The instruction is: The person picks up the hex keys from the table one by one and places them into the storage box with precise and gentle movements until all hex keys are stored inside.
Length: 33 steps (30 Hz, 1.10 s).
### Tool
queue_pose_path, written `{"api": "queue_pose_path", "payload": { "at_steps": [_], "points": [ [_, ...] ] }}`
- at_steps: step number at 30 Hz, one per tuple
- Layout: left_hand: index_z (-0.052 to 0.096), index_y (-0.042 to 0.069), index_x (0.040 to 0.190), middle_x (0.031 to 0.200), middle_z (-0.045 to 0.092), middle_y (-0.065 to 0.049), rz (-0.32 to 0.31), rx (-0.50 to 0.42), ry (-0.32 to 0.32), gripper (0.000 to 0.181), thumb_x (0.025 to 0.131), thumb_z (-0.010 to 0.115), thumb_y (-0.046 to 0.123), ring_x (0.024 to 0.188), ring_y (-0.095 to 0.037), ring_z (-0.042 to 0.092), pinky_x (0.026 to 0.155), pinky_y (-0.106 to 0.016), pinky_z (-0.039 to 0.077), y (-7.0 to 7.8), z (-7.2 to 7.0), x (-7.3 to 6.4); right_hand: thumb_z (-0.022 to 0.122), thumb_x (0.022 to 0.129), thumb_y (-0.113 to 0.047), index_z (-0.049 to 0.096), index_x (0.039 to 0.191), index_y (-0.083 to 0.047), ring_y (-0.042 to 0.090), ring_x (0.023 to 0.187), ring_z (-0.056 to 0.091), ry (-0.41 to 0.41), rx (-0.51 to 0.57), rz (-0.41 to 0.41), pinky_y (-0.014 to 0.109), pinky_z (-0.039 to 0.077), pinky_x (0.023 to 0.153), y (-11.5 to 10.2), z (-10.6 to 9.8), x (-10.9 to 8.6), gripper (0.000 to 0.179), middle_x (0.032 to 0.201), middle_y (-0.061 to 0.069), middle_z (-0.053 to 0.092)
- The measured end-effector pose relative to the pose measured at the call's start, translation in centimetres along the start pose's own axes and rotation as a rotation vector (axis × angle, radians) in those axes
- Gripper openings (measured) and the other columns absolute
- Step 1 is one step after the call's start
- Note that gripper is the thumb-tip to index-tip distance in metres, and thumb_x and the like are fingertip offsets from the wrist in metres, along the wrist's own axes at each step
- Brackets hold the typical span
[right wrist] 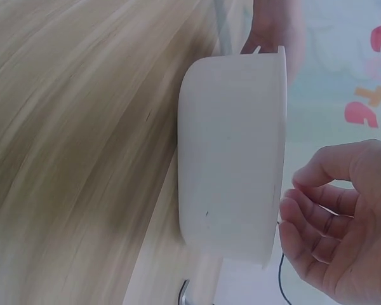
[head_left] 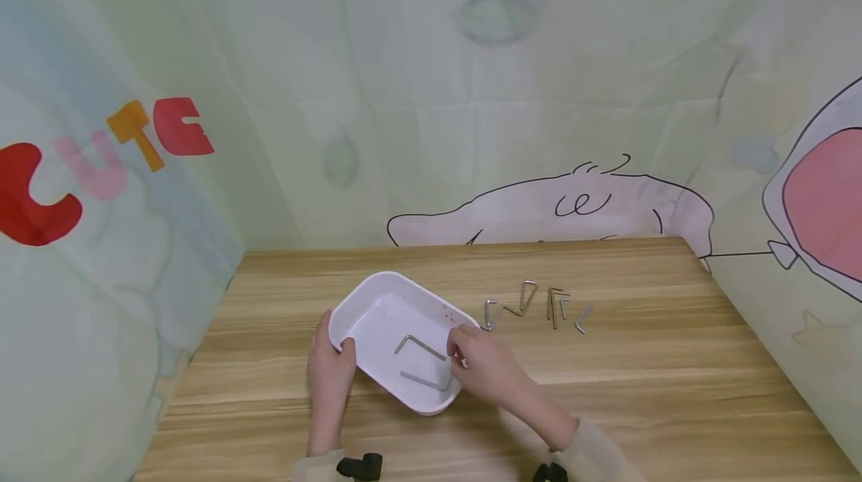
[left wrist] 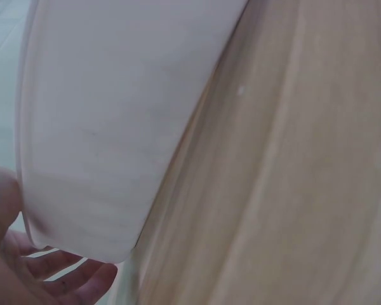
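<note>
A white rectangular tray (head_left: 384, 310) stands at an angle on the table. My left hand (head_left: 330, 366) grips its left end, thumb over the rim and fingers around the outside; the left wrist view shows those fingers (left wrist: 82, 279) at the wall. Two L-shaped hex keys lie inside: one silver hex key (head_left: 424, 347) and a paler hex key (head_left: 420, 380) nearer the front. My right hand (head_left: 488, 366) is over the tray's right rim with bent fingers, close to the keys' right ends. In the right wrist view, thumb and fingertips come together; whether they pinch a key is hidden.
Several more hex keys (head_left: 555, 306) lie loose on the wooden table (head_left: 640, 377), right of the tray. A printed cloth backdrop (head_left: 303, 130) rises behind the table and along its sides.
</note>
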<state>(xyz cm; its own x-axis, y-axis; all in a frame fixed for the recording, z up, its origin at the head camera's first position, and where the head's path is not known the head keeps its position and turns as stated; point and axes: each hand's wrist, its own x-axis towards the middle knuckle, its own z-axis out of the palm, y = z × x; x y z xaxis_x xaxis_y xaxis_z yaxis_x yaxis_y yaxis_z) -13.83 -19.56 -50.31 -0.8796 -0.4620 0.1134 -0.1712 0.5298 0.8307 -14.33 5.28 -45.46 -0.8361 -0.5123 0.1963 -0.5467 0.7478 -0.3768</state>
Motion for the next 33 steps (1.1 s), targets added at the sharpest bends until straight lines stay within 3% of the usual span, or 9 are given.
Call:
{"api": "queue_pose_path", "payload": {
  "at_steps": [8,24,33],
  "points": [
    [0.037,-0.005,0.143,0.139,0.045,-0.032,0.031,-0.016,0.03,0.059,0.086,0.05,0.005,0.128,-0.047,0.045,0.105,-0.059,0.038,-0.6,0.4,0.1,0.067,0.078,-0.009,0.058,0.083,-0.014,0.005,0.065,0.046,0.042,0.055,0.062,0.016,0.038,0.054,1.0,-0.6,-0.6,0.012,0.075,-0.008,0.053],
    [0.035,-0.005,0.144,0.141,0.043,-0.031,0.011,-0.029,0.008,0.06,0.087,0.049,0.005,0.13,-0.046,0.043,0.108,-0.058,0.036,-0.4,0.3,0.1,0.067,0.08,-0.008,0.061,0.091,-0.013,0.005,0.068,0.054,0.095,0.077,0.138,0.014,0.044,0.056,3.1,-0.8,-1.8,0.013,0.081,-0.006,0.062],
    [0.034,-0.004,0.145,0.143,0.041,-0.031,0.004,-0.026,-0.007,0.06,0.088,0.049,0.005,0.131,-0.046,0.042,0.108,-0.058,0.035,-0.3,0.2,0.1,0.069,0.074,-0.003,0.06,0.087,-0.016,0.006,0.07,0.055,0.109,0.054,0.16,0.015,0.045,0.058,5.2,-0.6,-2.6,0.02,0.079,-0.007,0.062]
  ]
}}
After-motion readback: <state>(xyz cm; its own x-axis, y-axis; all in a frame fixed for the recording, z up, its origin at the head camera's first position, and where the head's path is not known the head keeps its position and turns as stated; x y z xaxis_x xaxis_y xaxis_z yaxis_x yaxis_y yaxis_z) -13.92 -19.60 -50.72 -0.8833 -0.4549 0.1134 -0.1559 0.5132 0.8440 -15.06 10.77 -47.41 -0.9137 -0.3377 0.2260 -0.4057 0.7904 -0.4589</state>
